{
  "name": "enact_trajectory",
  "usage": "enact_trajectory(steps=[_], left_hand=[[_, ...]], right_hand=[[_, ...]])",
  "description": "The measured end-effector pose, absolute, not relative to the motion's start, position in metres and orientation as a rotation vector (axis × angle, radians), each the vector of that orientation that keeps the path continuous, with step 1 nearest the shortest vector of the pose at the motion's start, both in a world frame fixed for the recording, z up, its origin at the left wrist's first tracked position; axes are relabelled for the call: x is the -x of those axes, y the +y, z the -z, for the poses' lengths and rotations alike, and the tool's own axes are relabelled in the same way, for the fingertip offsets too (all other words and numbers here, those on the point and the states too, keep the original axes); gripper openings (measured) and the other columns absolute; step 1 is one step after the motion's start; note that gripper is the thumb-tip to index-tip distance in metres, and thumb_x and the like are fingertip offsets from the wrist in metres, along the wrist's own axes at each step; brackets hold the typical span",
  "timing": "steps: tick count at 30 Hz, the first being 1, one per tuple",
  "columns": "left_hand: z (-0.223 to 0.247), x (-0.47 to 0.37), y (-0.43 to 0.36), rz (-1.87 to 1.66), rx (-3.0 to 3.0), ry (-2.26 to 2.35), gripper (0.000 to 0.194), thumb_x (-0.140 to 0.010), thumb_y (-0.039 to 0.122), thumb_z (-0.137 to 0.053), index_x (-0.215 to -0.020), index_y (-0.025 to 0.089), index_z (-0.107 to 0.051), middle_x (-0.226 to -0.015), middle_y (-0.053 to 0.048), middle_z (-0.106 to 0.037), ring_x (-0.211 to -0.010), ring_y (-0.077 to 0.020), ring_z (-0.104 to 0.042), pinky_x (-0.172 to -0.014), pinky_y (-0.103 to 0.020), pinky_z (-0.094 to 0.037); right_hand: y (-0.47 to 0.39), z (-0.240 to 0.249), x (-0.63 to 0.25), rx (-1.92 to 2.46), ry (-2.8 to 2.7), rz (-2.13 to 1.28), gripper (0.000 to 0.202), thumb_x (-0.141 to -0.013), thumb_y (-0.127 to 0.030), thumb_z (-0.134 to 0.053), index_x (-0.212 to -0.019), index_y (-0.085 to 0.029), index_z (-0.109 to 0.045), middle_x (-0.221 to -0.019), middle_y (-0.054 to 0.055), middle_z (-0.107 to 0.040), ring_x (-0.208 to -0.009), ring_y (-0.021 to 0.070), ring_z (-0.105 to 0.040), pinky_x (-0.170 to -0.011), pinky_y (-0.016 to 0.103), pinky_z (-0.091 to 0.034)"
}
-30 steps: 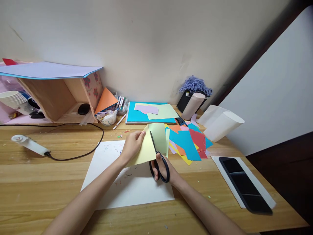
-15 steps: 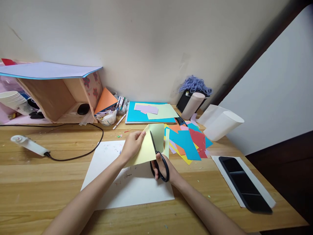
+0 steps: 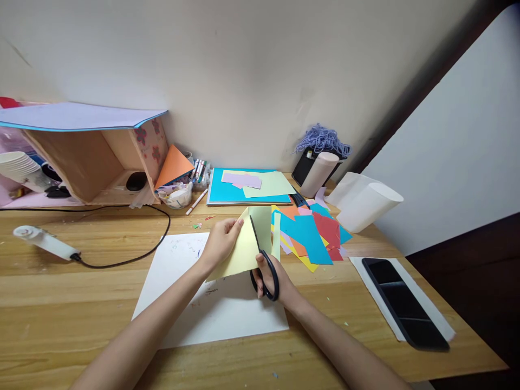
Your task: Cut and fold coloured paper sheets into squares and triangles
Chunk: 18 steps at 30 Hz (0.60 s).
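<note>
Held up over the table is a pale yellow sheet of paper [image 3: 236, 250], pinched at its left edge by my left hand [image 3: 221, 245]. My right hand [image 3: 271, 277] has its fingers through the handles of black scissors [image 3: 273, 281]. Their blade lies across the yellow paper, pointing away from me; the lower blade is hidden behind it. A narrow yellow strip hangs at the right side of the sheet. Below both hands lies a white sheet [image 3: 219, 319] with small coloured marks.
Coloured paper scraps [image 3: 312, 238] lie to the right. Behind are a blue board [image 3: 217, 187] with papers, markers [image 3: 199, 170] and a light cylinder [image 3: 319, 174]. A phone [image 3: 402, 303] rests on the right; a white corded device [image 3: 46, 242] and an open box [image 3: 81, 162] are at left.
The scissors and both hands stay almost in place on the yellow paper, the handles a touch lower. The whole view has shifted slightly.
</note>
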<state>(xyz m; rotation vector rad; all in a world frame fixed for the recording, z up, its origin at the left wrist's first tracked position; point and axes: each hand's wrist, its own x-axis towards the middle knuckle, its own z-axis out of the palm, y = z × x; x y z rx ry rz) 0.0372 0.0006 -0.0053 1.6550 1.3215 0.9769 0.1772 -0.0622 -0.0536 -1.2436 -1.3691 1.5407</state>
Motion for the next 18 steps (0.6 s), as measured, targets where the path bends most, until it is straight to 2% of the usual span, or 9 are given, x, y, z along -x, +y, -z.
enact_trajectory(steps=[9,18], left_hand=[[0.008,-0.041,-0.003,-0.908,-1.563,1.238,0.04,-0.08,0.049,-0.04,-0.061,0.015,-0.049,-0.057,0.002,-0.049,-0.052,-0.0101,-0.042,-0.046,-0.02,-0.028],[0.011,-0.044,-0.005,-0.93,-1.513,1.235,0.041,-0.079,0.051,-0.041,-0.06,0.015,-0.049,-0.055,0.002,-0.052,-0.049,-0.0104,-0.044,-0.044,-0.02,-0.03]], right_hand=[[-0.06,0.042,-0.182,1.185,-1.53,-1.401,0.058,-0.078,-0.068,-0.018,-0.059,-0.018,-0.04,-0.038,-0.004,-0.04,-0.032,0.0079,-0.045,-0.035,0.017,-0.036],[-0.058,0.046,-0.183,1.295,-1.49,-1.393,0.056,-0.074,-0.071,-0.025,-0.06,-0.018,-0.04,-0.037,-0.007,-0.036,-0.028,0.0078,-0.043,-0.03,0.017,-0.035]])
